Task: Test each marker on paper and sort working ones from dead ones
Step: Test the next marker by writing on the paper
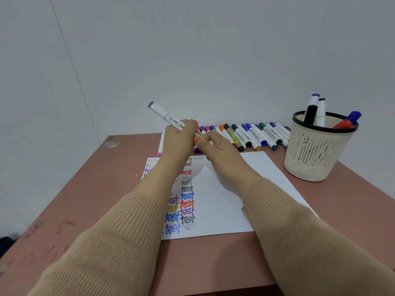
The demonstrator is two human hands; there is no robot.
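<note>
Gripping a marker (164,114), left hand (178,144) hides its tip.

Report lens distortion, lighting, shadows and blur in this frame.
Head view: the wide-angle lens slants the wall seam; lighting is even, no glare; the right hand casts a soft shadow on the paper; the marker in the left hand shows legible print.

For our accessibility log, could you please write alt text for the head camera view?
A person's left hand holds a grey-capped white marker above paper bearing coloured "test" words, with the right hand at its lower end. More markers line the far edge of the table; a mesh cup holds several.
</note>
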